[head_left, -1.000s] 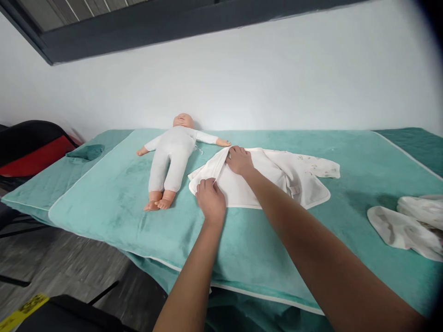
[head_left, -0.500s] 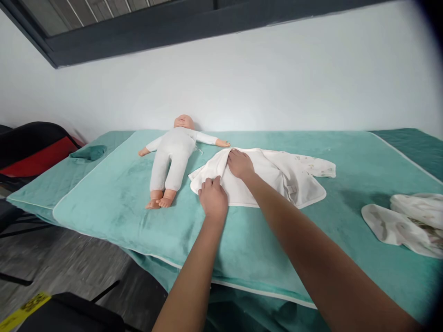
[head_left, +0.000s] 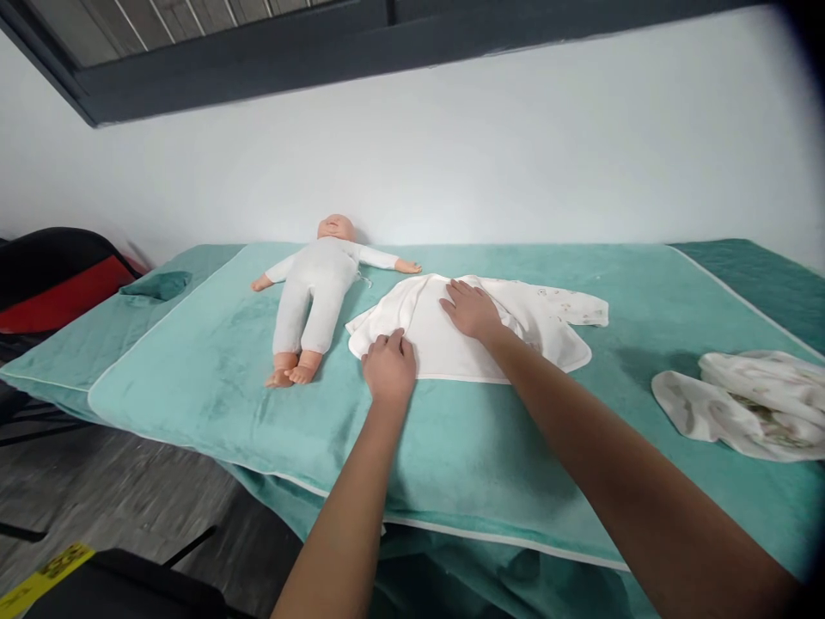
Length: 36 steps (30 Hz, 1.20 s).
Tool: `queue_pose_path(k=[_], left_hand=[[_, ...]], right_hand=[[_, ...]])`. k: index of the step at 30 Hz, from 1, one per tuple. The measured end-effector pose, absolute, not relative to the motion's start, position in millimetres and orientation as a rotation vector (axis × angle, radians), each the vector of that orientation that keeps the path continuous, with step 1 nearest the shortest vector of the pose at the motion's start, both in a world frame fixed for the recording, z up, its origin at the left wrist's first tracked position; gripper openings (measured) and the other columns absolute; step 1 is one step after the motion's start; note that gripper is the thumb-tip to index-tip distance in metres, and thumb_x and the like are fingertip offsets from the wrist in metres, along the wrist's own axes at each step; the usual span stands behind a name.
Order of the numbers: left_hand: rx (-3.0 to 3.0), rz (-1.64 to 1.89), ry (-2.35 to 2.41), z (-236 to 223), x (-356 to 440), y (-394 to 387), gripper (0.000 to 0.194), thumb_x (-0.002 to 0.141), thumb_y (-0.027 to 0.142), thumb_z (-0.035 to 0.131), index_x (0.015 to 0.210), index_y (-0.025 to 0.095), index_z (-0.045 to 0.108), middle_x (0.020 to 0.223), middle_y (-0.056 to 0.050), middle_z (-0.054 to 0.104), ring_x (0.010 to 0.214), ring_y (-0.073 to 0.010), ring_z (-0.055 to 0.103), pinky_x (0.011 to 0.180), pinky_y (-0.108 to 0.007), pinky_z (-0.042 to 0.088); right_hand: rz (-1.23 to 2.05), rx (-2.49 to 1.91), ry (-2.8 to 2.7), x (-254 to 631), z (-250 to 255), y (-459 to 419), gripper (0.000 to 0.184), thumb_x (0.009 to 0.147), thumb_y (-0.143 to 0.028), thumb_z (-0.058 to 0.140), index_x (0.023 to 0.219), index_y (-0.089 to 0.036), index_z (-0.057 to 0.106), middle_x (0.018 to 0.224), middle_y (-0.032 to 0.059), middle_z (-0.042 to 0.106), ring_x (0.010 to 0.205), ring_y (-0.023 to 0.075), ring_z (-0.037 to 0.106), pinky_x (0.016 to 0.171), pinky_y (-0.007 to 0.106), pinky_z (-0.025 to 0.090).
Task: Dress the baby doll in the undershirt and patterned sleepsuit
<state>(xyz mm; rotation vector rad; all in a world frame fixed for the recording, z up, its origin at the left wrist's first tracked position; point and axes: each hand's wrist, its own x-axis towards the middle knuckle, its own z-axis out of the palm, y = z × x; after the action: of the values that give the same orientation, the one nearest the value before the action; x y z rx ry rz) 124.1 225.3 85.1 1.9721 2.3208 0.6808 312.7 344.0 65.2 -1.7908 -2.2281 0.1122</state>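
Note:
A white baby garment [head_left: 547, 327] lies spread on a teal towel [head_left: 212, 378], its printed sleeve stretched to the right. My right hand [head_left: 473, 311] lies flat on the garment's middle, fingers stretched out. My left hand [head_left: 388, 367] rests at the garment's near left hem, fingers curled against the cloth. A baby doll [head_left: 315, 288] in a white suit lies on its back just left of the garment, head toward the wall.
Crumpled white printed cloths [head_left: 748, 404] lie at the right of the teal-covered table. A small dark green cloth [head_left: 155, 284] sits at the far left. A black and red chair [head_left: 58, 279] stands left of the table. A white wall runs behind.
My right hand has slid from the garment's folded left edge to its middle and now lies flat. The fold there is laid down. My left hand stays at the hem.

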Motion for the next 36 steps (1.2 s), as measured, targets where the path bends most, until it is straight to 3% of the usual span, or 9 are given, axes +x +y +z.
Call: queue_pose_path(k=[8,14,20,22,25,30,33,36], left_hand=[[1.988,0.733,2.309,81,119,220,0.039,0.099,0.029,0.043,0.129,0.027,0.067,0.111,-0.009,0.072,0.102,-0.0260,0.066,0.084,-0.037,0.042],[1.985,0.731,2.302,82,119,219,0.039,0.098,0.027,0.044,0.128,0.027,0.068,0.110,-0.008,0.072,0.102,-0.0259,0.067,0.083,-0.036,0.043],[1.962,0.779,2.268,80,118,223,0.037,0.100,0.029,0.041,0.126,0.024,0.067,0.112,-0.008,0.073,0.102,-0.0228,0.067,0.084,-0.033,0.042],[1.954,0.788,2.263,80,117,223,0.035,0.101,0.028,0.039,0.121,0.022,0.068,0.111,-0.009,0.074,0.101,-0.0225,0.067,0.082,-0.032,0.041],[1.927,0.804,2.275,78,116,224,0.033,0.103,0.027,0.036,0.113,0.022,0.067,0.108,-0.008,0.075,0.098,-0.0214,0.068,0.079,-0.031,0.040],[1.927,0.889,2.229,75,113,222,0.030,0.103,0.028,0.038,0.112,0.024,0.066,0.107,-0.006,0.075,0.095,-0.0200,0.068,0.076,-0.030,0.038],[1.936,0.920,2.210,73,112,223,0.030,0.102,0.028,0.040,0.116,0.024,0.066,0.108,-0.006,0.075,0.096,-0.0199,0.068,0.078,-0.030,0.038],[1.947,0.906,2.217,73,113,223,0.030,0.102,0.028,0.041,0.115,0.024,0.068,0.106,-0.006,0.075,0.095,-0.0203,0.068,0.077,-0.030,0.038]], right_hand=[[0.139,-1.837,-2.227,334,63,341,0.064,0.104,-0.041,0.026,0.154,-0.005,0.040,0.166,0.0132,0.029,0.156,0.0243,0.020,0.128,0.038,0.018],[0.200,-2.029,-2.078,332,65,332,0.073,0.103,-0.049,0.023,0.158,0.000,0.029,0.168,0.0187,0.018,0.155,0.0292,0.023,0.126,0.042,0.023],[-0.032,-1.988,-2.058,315,64,298,0.066,0.104,-0.043,0.024,0.153,-0.003,0.040,0.162,0.0210,0.034,0.153,0.0314,0.028,0.125,0.050,0.021],[-0.026,-1.779,-2.169,305,65,287,0.061,0.103,-0.039,0.027,0.152,-0.005,0.043,0.160,0.0180,0.040,0.151,0.0284,0.031,0.125,0.046,0.021],[0.211,-1.557,-2.170,285,70,282,0.056,0.101,-0.036,0.037,0.151,-0.012,0.046,0.155,0.0126,0.048,0.144,0.0249,0.041,0.121,0.038,0.031],[0.431,-1.751,-1.850,249,83,313,0.053,0.102,-0.045,0.032,0.145,-0.018,0.048,0.133,0.0118,0.066,0.118,0.0255,0.063,0.099,0.038,0.049],[0.487,-1.817,-1.753,232,88,336,0.055,0.101,-0.053,0.032,0.142,-0.020,0.047,0.126,0.0096,0.070,0.109,0.0248,0.068,0.090,0.037,0.052],[0.506,-1.819,-1.734,224,88,352,0.053,0.099,-0.050,0.038,0.143,-0.022,0.045,0.121,0.0075,0.072,0.108,0.0243,0.068,0.090,0.036,0.052]])
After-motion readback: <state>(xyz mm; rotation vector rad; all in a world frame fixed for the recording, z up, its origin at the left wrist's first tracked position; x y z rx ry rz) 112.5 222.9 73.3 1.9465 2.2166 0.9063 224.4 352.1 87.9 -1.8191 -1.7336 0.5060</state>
